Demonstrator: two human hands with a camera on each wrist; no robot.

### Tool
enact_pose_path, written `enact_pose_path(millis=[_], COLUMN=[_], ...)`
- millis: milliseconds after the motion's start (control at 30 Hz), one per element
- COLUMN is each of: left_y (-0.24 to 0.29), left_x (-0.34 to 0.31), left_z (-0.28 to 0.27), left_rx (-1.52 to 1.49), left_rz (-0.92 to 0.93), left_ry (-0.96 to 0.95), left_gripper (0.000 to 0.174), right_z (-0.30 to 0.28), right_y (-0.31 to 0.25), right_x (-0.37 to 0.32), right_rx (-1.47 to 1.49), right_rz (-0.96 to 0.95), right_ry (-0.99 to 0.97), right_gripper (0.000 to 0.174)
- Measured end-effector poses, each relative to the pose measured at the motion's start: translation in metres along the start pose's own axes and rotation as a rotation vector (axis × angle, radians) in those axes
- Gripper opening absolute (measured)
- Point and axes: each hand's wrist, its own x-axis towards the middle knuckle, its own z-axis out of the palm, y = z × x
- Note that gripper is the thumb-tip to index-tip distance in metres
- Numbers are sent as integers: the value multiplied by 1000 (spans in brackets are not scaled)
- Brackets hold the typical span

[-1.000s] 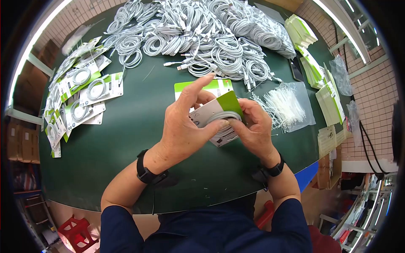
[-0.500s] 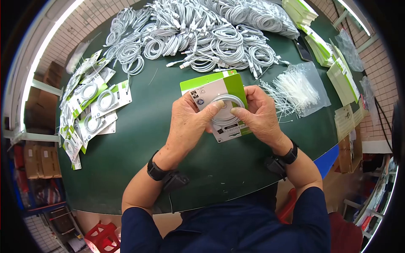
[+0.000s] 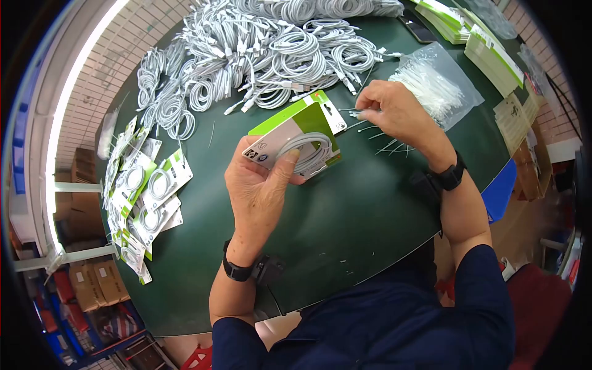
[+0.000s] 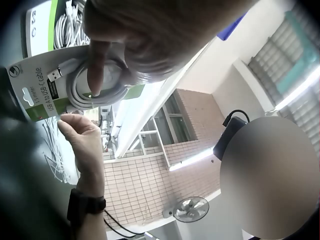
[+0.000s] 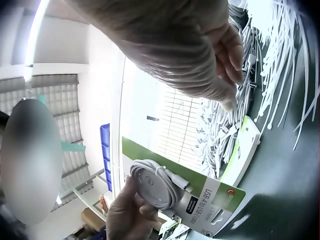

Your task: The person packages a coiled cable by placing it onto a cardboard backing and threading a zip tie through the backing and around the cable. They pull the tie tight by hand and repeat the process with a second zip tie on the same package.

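My left hand [image 3: 256,191] holds a white and green retail card [image 3: 317,120], its thumb pressing a coiled pale grey USB cable [image 3: 320,140] against the front. The print reads USB-A to USB-C cable in the left wrist view, where a white plug [image 4: 56,75] sticks out of the coil. To the right, my right hand [image 3: 401,111] pinches at the ends of thin white cable ties [image 3: 370,131] that lie on the table. Behind the held card, another green and white card [image 3: 336,117] lies on the table, partly hidden.
A large heap of coiled cables [image 3: 246,55] covers the back of the green table [image 3: 203,246]. Carded cables [image 3: 151,209] pile at the left. A plastic bag of cable ties [image 3: 462,68], a phone [image 3: 418,29] and stacked cards [image 3: 493,58] stand at the right.
Both hands were on the card and coil. The right hand has let go and moved right to the cable ties, while the left keeps the card and coil, now tilted. The head view has turned.
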Motion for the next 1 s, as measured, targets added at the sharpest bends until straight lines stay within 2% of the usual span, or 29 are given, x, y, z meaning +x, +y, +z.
enact_pose_path(millis=[67,167,367,667,800,1000], left_y=[1,1,3,4,8,21], left_x=[0,-1,-2,-1,-3,-6], left_z=[0,2,5,7,6,3], left_rx=[0,-4,19,5,-15,-53], left_rz=[-21,-31,-40,-80,-80,86], left_ry=[-11,-12,-19,-45,-43,98], left_gripper=[25,25,25,26,27,31], right_z=[5,11,19,36,29,31], right_y=[12,20,14,8,4,8], right_x=[-2,1,2,-5,-5,-2], right_rx=[-186,-264,-225,-419,-266,-299], right_rz=[-27,-107,-115,-194,-188,-196], right_ry=[-84,-146,-173,-112,-150,-209], right_gripper=[13,16,9,16,16,16])
